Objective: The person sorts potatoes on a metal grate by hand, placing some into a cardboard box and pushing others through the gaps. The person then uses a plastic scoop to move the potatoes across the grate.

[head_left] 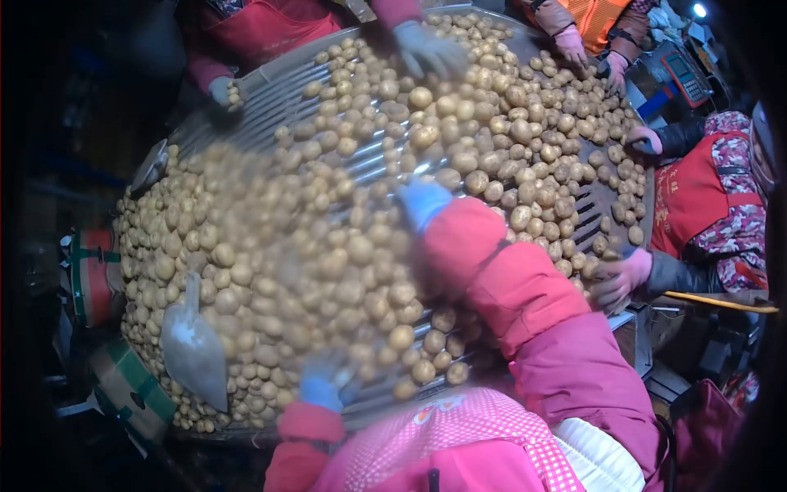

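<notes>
A large heap of potatoes (336,254) covers a slatted metal sorting table (369,156), and many in the middle are smeared by motion. My right hand (422,202), in a light blue glove and pink sleeve, reaches far across into the potatoes; its fingertips blur among them. Low at the near edge, my left hand (325,384) in the same kind of glove is against the potatoes, its fingers smeared by motion. Left of it, a metal scoop (193,351) lies on the heap with its handle pointing away from me.
Several gloved co-workers' hands work around the rim: a grey glove (428,49) at the far side, pink gloves (571,45) at the far right, another pink glove (623,279) on the right. A second scoop (151,167) lies far left. Cardboard boxes (131,389) stand beside the left edge.
</notes>
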The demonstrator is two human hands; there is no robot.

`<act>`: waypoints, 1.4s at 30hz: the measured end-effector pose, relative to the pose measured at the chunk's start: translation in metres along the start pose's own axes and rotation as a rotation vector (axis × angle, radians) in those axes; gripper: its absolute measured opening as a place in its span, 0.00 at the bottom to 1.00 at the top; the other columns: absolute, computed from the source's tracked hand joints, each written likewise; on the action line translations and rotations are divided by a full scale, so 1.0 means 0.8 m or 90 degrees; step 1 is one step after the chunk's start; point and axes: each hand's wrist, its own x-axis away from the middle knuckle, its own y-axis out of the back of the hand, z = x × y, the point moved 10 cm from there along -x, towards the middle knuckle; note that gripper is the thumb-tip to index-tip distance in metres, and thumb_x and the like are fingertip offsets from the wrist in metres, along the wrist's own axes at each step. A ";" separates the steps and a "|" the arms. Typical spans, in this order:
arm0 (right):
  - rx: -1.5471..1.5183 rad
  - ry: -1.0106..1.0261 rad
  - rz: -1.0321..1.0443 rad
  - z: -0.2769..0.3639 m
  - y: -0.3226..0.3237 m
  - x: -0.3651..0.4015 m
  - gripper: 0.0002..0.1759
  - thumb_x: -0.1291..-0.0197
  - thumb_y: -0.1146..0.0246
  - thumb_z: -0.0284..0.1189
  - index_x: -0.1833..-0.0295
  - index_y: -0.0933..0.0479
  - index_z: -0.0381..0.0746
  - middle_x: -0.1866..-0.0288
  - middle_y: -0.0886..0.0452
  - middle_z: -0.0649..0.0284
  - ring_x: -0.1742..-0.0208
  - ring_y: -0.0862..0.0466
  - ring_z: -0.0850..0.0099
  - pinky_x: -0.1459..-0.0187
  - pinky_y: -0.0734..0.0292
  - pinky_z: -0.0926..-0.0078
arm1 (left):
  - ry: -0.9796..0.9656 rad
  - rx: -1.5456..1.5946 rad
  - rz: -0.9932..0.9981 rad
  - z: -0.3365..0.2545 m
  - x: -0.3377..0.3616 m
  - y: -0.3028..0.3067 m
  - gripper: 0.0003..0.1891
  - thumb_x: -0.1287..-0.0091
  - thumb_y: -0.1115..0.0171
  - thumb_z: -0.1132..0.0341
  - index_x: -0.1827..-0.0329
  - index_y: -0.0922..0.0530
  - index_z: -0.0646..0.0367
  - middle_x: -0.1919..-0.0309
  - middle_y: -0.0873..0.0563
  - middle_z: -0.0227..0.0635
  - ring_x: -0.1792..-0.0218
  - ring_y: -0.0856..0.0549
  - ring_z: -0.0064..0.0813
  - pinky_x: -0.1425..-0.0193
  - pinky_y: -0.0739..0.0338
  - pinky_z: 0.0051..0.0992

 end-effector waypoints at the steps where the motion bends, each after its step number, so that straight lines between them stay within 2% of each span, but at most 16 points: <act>1: -0.010 -0.034 0.036 -0.002 0.001 -0.006 0.18 0.32 0.36 0.32 0.38 0.18 0.49 0.33 0.21 0.51 0.34 0.17 0.52 0.38 0.18 0.54 | -0.008 -0.001 0.001 -0.001 -0.001 0.002 0.20 0.43 0.21 0.54 0.47 0.12 0.42 0.43 0.14 0.37 0.40 0.16 0.49 0.37 0.25 0.57; 6: 0.031 0.035 0.062 -0.005 -0.021 -0.012 0.16 0.34 0.33 0.34 0.41 0.15 0.51 0.34 0.20 0.50 0.33 0.17 0.51 0.36 0.18 0.54 | 0.040 0.127 0.083 -0.019 -0.040 0.032 0.19 0.38 0.25 0.56 0.44 0.13 0.46 0.43 0.15 0.41 0.41 0.16 0.50 0.38 0.23 0.52; 11: -0.187 0.062 -0.027 -0.003 0.021 0.023 0.14 0.37 0.31 0.32 0.45 0.15 0.46 0.39 0.19 0.46 0.39 0.17 0.47 0.40 0.18 0.52 | 0.476 0.751 0.038 0.004 -0.097 0.025 0.19 0.24 0.38 0.51 0.36 0.17 0.48 0.37 0.17 0.41 0.40 0.16 0.45 0.37 0.21 0.50; 13: -0.352 0.061 -0.068 0.031 0.090 0.081 0.17 0.39 0.30 0.29 0.44 0.15 0.45 0.41 0.19 0.46 0.42 0.17 0.44 0.42 0.18 0.52 | 0.334 0.724 0.023 -0.009 -0.148 0.021 0.21 0.22 0.41 0.49 0.32 0.20 0.46 0.34 0.17 0.40 0.38 0.16 0.44 0.36 0.21 0.51; 14: -0.355 0.242 -0.163 0.055 0.081 0.097 0.16 0.37 0.31 0.29 0.44 0.16 0.43 0.47 0.18 0.46 0.46 0.17 0.42 0.45 0.18 0.51 | 0.267 0.713 0.015 -0.019 -0.168 0.017 0.22 0.22 0.42 0.48 0.30 0.21 0.45 0.33 0.18 0.39 0.37 0.17 0.43 0.35 0.21 0.52; 18: -0.526 0.279 -0.066 0.076 0.102 0.168 0.21 0.40 0.28 0.32 0.40 0.17 0.45 0.37 0.20 0.49 0.39 0.19 0.44 0.38 0.21 0.51 | -0.042 -0.151 0.084 -0.082 -0.202 0.025 0.23 0.19 0.48 0.44 0.30 0.21 0.45 0.32 0.18 0.39 0.37 0.17 0.43 0.39 0.21 0.49; 20: -0.338 0.213 -0.220 0.017 0.102 0.168 0.21 0.42 0.28 0.33 0.42 0.16 0.46 0.33 0.19 0.52 0.38 0.20 0.44 0.38 0.22 0.51 | -0.365 -0.860 0.031 -0.115 -0.190 0.000 0.22 0.17 0.51 0.45 0.33 0.20 0.46 0.34 0.17 0.41 0.42 0.15 0.40 0.48 0.17 0.39; 22: -0.032 0.178 -0.237 -0.044 0.101 0.172 0.17 0.41 0.30 0.35 0.45 0.15 0.48 0.38 0.16 0.53 0.41 0.18 0.47 0.42 0.21 0.51 | -0.659 -2.000 -0.064 -0.058 -0.164 -0.053 0.21 0.16 0.51 0.47 0.36 0.19 0.48 0.37 0.16 0.42 0.47 0.14 0.36 0.58 0.17 0.29; 23: -0.034 0.124 -0.169 -0.087 0.091 0.175 0.17 0.38 0.31 0.36 0.43 0.16 0.47 0.40 0.15 0.54 0.39 0.18 0.49 0.37 0.23 0.53 | -0.779 -2.022 -0.013 -0.052 -0.162 -0.049 0.19 0.16 0.52 0.51 0.37 0.19 0.51 0.38 0.16 0.44 0.52 0.14 0.32 0.67 0.23 0.20; 27: 0.074 -0.185 0.118 -0.152 0.088 0.165 0.14 0.34 0.33 0.37 0.45 0.15 0.47 0.47 0.14 0.55 0.41 0.17 0.50 0.37 0.22 0.53 | -1.079 -2.314 -0.017 -0.011 -0.146 -0.061 0.19 0.16 0.51 0.53 0.34 0.21 0.53 0.34 0.17 0.45 0.52 0.14 0.32 0.66 0.22 0.20; 28: 0.041 -0.114 0.056 -0.135 0.094 0.153 0.14 0.35 0.32 0.37 0.45 0.15 0.48 0.47 0.14 0.54 0.42 0.17 0.50 0.39 0.21 0.52 | -1.148 -2.412 -0.057 -0.014 -0.151 -0.054 0.19 0.16 0.51 0.53 0.33 0.21 0.53 0.34 0.17 0.45 0.52 0.15 0.31 0.65 0.22 0.21; 30: -0.030 0.034 -0.068 -0.089 0.098 0.128 0.15 0.36 0.31 0.37 0.45 0.14 0.50 0.47 0.14 0.54 0.43 0.16 0.51 0.44 0.20 0.50 | -1.121 -2.481 -0.085 -0.022 -0.159 -0.050 0.19 0.16 0.50 0.55 0.32 0.22 0.53 0.33 0.18 0.45 0.49 0.15 0.32 0.62 0.21 0.23; 33: 0.023 -0.024 0.070 -0.059 0.053 0.089 0.18 0.39 0.30 0.35 0.42 0.15 0.52 0.42 0.16 0.53 0.37 0.18 0.50 0.40 0.19 0.52 | -0.918 -2.381 -0.032 -0.035 -0.160 -0.049 0.19 0.17 0.49 0.57 0.30 0.23 0.53 0.31 0.19 0.44 0.43 0.16 0.34 0.55 0.19 0.27; 35: 0.044 -0.055 0.008 -0.064 0.044 0.082 0.18 0.41 0.30 0.35 0.44 0.16 0.54 0.45 0.16 0.51 0.39 0.19 0.46 0.42 0.20 0.50 | -0.860 -2.328 0.005 -0.040 -0.161 -0.035 0.20 0.18 0.48 0.58 0.28 0.25 0.52 0.30 0.19 0.42 0.37 0.18 0.35 0.48 0.18 0.29; 41: 0.014 -0.014 -0.012 -0.089 0.033 0.076 0.09 0.36 0.39 0.26 0.52 0.19 0.46 0.48 0.16 0.49 0.42 0.19 0.44 0.45 0.20 0.48 | -1.149 -2.353 0.189 -0.015 -0.151 -0.036 0.18 0.21 0.41 0.61 0.33 0.23 0.57 0.45 0.18 0.35 0.51 0.16 0.26 0.55 0.17 0.22; 42: 0.031 -0.010 -0.005 -0.090 0.033 0.073 0.09 0.36 0.40 0.26 0.52 0.19 0.46 0.48 0.16 0.49 0.42 0.18 0.44 0.44 0.20 0.48 | -1.076 -2.320 0.134 -0.013 -0.148 -0.050 0.17 0.21 0.41 0.60 0.33 0.23 0.56 0.44 0.18 0.35 0.52 0.16 0.27 0.54 0.17 0.23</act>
